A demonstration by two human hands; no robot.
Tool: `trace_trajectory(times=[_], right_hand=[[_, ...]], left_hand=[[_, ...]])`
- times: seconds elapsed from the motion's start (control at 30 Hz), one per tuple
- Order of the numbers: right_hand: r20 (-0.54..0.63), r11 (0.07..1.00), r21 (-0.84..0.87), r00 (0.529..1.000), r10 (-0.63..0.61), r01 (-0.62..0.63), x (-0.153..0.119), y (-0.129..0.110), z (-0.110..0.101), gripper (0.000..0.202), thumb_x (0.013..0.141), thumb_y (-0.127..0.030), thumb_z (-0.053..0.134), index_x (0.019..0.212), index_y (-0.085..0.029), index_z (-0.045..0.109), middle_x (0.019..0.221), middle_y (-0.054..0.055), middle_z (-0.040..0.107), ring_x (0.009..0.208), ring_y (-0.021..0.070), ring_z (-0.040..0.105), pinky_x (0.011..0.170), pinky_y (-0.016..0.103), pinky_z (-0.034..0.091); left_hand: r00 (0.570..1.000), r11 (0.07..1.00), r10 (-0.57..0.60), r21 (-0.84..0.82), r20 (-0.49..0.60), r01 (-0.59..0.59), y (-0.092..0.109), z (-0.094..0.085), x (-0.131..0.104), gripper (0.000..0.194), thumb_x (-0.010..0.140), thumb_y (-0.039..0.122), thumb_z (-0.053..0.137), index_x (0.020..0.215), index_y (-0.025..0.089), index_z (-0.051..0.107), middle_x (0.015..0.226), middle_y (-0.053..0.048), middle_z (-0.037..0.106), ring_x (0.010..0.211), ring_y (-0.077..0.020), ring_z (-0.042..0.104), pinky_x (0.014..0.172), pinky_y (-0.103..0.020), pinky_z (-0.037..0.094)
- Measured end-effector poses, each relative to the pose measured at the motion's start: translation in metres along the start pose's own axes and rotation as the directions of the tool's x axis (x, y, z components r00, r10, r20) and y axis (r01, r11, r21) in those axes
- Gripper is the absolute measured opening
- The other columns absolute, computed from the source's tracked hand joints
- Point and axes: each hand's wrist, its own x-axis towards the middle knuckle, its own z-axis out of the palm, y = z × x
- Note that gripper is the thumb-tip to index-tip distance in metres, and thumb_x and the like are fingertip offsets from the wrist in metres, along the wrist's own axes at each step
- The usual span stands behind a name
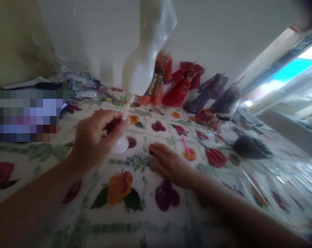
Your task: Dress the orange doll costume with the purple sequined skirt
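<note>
A glossy white mannequin form (140,69) stands upright on a thin white rod (128,107), its top cut off by the frame. My left hand (93,136) pinches the rod just below the form, above a round white base (121,144). To the right of the base, my right hand (168,163) rests low over the flowered tablecloth (145,220), fingers pointing left and slightly curled around something small and dark that I cannot make out. A pink stick (185,146) and red-handled scissors (215,157) lie beyond my right hand.
Small dresses, one orange (159,79), one red (183,84) and one purple (207,92), stand along the wall. Plastic-wrapped packets (82,84) are piled at the back left. A dark bundle (251,147) and clear plastic sheeting (282,179) lie on the right.
</note>
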Motion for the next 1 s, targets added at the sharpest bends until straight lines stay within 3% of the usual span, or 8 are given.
trace_trajectory(times=[0.2,0.37,0.53,0.73,1.0], right_hand=[[0.009,0.999,-0.03,1.0,-0.025,0.026,0.024,0.002,0.006,0.068,0.097,-0.057,0.041,0.15,-0.016,0.038,0.154,0.015,0.038,0.138,0.0291,0.044,0.115,0.046,0.04],[-0.017,0.998,-0.051,0.999,-0.028,0.027,0.045,0.008,0.003,0.069,0.098,-0.056,0.039,0.148,-0.008,0.039,0.152,0.019,0.04,0.137,0.0293,0.043,0.116,0.046,0.038],[-0.026,0.996,-0.087,0.999,0.022,-0.024,0.022,0.01,-0.005,0.066,0.098,-0.057,0.039,0.148,-0.014,0.039,0.154,0.018,0.036,0.139,0.0313,0.041,0.113,0.051,0.039],[0.0,0.976,-0.181,0.992,0.125,-0.123,-0.006,0.016,0.008,0.078,0.093,-0.065,0.041,0.153,-0.016,0.029,0.156,0.019,0.034,0.142,0.0363,0.036,0.113,0.057,0.037],[0.013,0.987,-0.132,0.995,0.096,-0.093,0.038,0.004,0.01,0.085,0.092,-0.069,0.04,0.153,-0.011,0.03,0.156,0.021,0.034,0.143,0.0359,0.034,0.118,0.057,0.028]], left_hand=[[1.0,1.0,-0.004,0.0,0.004,0.004,0.0,0.0,0.001,0.02,0.087,0.037,0.066,0.091,0.019,0.072,0.087,-0.001,0.072,0.067,-0.0117,0.061,0.067,-0.026,0.047],[1.0,1.0,-0.003,0.002,-0.004,0.003,-0.001,-0.001,0.001,0.02,0.087,0.037,0.066,0.095,0.02,0.073,0.086,-0.001,0.072,0.068,-0.0121,0.062,0.067,-0.025,0.047],[1.0,0.999,0.015,-0.03,0.006,-0.015,0.003,-0.004,0.002,0.016,0.088,0.034,0.065,0.091,0.02,0.072,0.085,0.0,0.073,0.065,-0.0095,0.061,0.064,-0.022,0.047],[0.995,0.995,0.096,-0.011,0.015,-0.096,0.009,-0.004,0.0,0.011,0.088,0.03,0.066,0.091,0.021,0.072,0.081,0.003,0.073,0.064,-0.0076,0.06,0.059,-0.018,0.045],[0.999,0.999,0.03,0.019,0.021,-0.03,0.007,-0.002,-0.002,0.017,0.087,0.034,0.064,0.094,0.021,0.072,0.088,0.0,0.074,0.069,-0.0119,0.061,0.063,-0.023,0.047]])
